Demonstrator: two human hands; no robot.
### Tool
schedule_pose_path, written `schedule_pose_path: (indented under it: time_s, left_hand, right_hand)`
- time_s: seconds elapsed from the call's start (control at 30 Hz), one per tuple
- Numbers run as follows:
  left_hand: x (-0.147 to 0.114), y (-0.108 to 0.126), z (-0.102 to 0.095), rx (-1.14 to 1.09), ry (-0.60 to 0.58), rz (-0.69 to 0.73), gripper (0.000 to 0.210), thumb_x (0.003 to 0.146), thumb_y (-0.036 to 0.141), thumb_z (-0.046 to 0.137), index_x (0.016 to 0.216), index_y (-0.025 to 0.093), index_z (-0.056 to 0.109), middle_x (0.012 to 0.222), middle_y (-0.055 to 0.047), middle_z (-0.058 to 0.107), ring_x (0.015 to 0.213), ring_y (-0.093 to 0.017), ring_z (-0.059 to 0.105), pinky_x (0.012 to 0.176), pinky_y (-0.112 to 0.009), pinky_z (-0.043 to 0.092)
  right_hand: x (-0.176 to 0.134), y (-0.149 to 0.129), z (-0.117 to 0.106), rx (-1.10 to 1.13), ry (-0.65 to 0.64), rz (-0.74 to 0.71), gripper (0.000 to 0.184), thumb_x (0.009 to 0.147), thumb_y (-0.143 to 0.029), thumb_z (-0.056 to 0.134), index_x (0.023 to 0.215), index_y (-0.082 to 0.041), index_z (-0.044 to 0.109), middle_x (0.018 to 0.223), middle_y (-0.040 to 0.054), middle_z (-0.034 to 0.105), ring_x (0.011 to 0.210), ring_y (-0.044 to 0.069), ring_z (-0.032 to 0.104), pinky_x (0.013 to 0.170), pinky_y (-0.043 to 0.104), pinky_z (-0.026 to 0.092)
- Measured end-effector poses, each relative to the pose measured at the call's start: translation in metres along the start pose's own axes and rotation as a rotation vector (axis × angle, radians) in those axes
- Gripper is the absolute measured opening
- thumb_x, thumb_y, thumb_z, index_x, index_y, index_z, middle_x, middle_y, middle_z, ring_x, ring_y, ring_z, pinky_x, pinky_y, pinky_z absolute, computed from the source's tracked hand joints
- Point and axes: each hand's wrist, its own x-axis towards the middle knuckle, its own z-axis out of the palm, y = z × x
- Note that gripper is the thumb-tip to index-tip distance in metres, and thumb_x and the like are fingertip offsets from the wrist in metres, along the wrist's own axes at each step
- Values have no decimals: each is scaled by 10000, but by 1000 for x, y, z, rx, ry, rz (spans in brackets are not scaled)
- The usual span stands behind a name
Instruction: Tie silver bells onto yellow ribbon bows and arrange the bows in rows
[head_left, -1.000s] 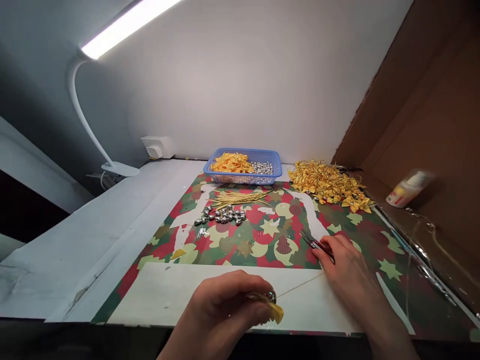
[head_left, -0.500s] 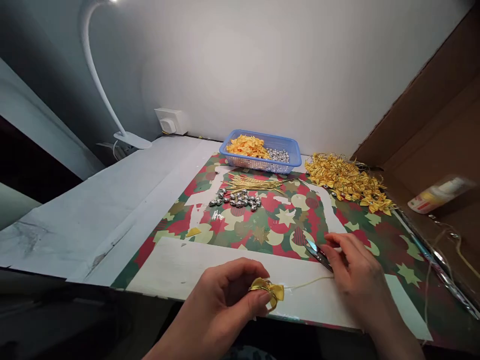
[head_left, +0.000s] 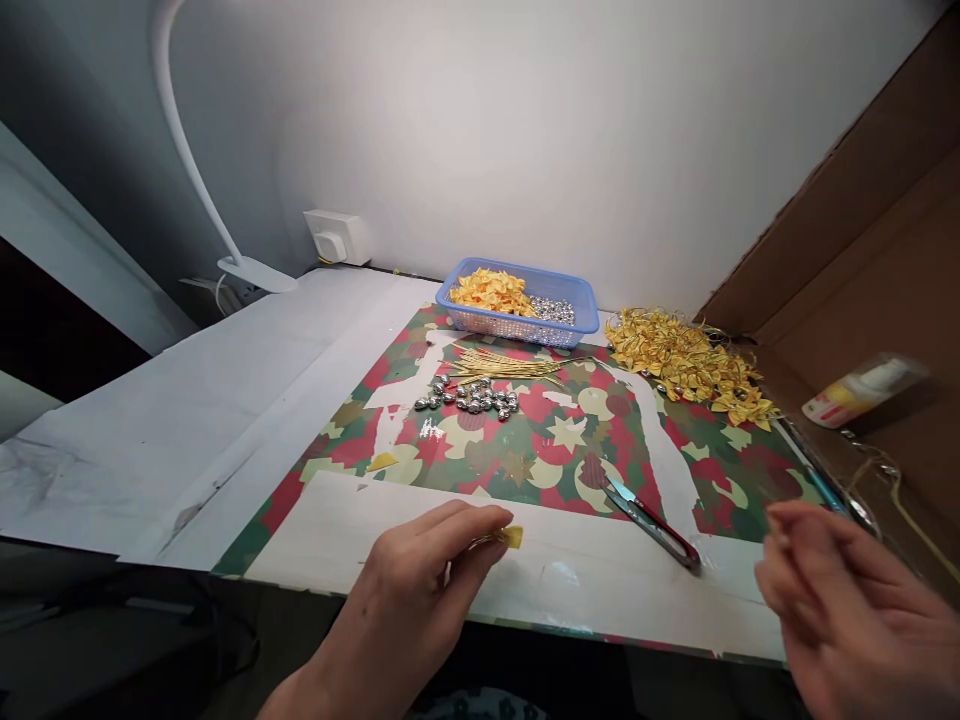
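Right hand [head_left: 847,605] has left snips [head_left: 646,525], moved rightward — fingers curled closed; I can't tell what's inside. Snips lie across patterned sheet [head_left: 450,462] and white strip [head_left: 315,535] — no blade in hand. Left hand [head_left: 416,575] pinches yellow bow [head_left: 514,537] over strip.

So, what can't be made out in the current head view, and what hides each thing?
All in the head view:
Most of the yellow piece: covered by the left hand.
Whether anything is in the right hand: blurred, and screened by the hand itself.
Head of the lamp: cut off by the top edge.
Any wording on the bottle: too small and blurred.
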Motion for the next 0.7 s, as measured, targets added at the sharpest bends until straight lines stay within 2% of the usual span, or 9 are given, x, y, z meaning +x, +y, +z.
schedule_pose_path:
  time_s: [0.07, 0.17, 0.27, 0.4, 0.5, 0.57, 0.63, 0.7]
  left_hand:
    - [-1, 4, -1, -35, -4, -21, 152, 825, 179, 709, 944, 247, 776, 751, 4, 757, 499, -125, 543, 490, -223, 455]
    - [-4, 16, -2, -156, -46, -146, 110, 807, 206, 730, 882, 265, 786, 674, 24, 739, 463, -123, 520, 443, -220, 431]
    - [-8, 25, 0, -245, -20, -183, 122, 781, 186, 743, 845, 278, 792, 607, 41, 696, 478, -126, 512, 453, -217, 424]
    - [-8, 28, 4, -299, -23, -196, 150, 749, 168, 767, 816, 300, 794, 626, 57, 699, 496, -106, 502, 470, -190, 413]
    - [-7, 29, 5, -339, -21, -293, 123, 733, 171, 768, 781, 281, 792, 590, 54, 652, 506, -106, 469, 464, -195, 390]
    - [-6, 31, 4, -368, -42, -356, 87, 724, 198, 778, 771, 270, 797, 593, 43, 648, 529, -116, 496, 490, -200, 416]
    - [-5, 32, 3, -382, -46, -408, 69, 719, 218, 787, 769, 263, 801, 648, 28, 689, 575, -133, 560, 533, -204, 459]
    - [-5, 33, 3, -393, -25, -441, 73, 709, 214, 794, 762, 264, 803, 713, 20, 732, 631, -151, 620, 570, -204, 495]
  right_hand:
    - [0, 11, 5, -397, -83, -155, 221, 863, -434, 677, 925, -224, 708, 695, 7, 617, 498, 137, 534, 475, 264, 432]
    - [-1, 30, 15, -853, -202, -333, 370, 915, -535, 537, 969, -204, 692, 917, 74, 695, 620, 205, 646, 542, 318, 498]
    - [-4, 38, 21, -1038, -194, -400, 454, 981, -562, 359, 940, -216, 650, 897, 73, 691, 675, 245, 690, 505, 330, 485]
    - [0, 39, 26, -1146, -226, -449, 446, 1004, -506, 302, 884, -221, 624, 818, 65, 666, 674, 266, 676, 500, 345, 454]
    - [5, 36, 30, -1061, -191, -445, 417, 1020, -430, 296, 863, -209, 612, 831, 87, 655, 795, 287, 650, 596, 359, 460]
    - [3, 27, 32, -824, -167, -400, 347, 1017, -406, 357, 865, -215, 603, 846, 75, 651, 806, 255, 632, 647, 336, 468]
    - [-7, 12, 35, -481, -233, -287, 289, 1015, -393, 416, 865, -230, 601, 792, 36, 625, 709, 194, 610, 639, 284, 476]
    - [-22, -5, 38, -152, -407, -80, 317, 1022, -422, 424, 848, -245, 621, 710, 2, 568, 582, 149, 554, 551, 239, 453]
